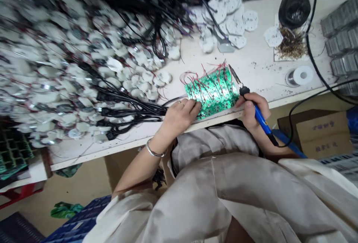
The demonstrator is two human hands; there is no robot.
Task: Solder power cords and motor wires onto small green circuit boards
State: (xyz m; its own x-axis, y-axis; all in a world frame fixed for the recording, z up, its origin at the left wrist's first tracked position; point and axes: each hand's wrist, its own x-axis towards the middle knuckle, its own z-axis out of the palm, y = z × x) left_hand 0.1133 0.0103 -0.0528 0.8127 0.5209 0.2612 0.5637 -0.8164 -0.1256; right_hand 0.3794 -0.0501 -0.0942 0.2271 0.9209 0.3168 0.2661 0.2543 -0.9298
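A green circuit board panel (213,92) with thin red wires lies at the near edge of the white bench (260,71). My left hand (180,114) rests on the panel's left end, fingers curled down onto it. My right hand (253,110) is closed round the blue handle of a soldering iron (256,110). The iron's metal tip reaches up past the panel's right edge. Its black cord runs off to the right.
A big heap of white round lamp parts (84,67) and black cables (131,106) covers the bench's left. White round boards (235,22) lie at the back. A solder spool (303,75), a black bag (293,6) and grey stacked parts (339,37) stand right. A cardboard box (321,134) sits below.
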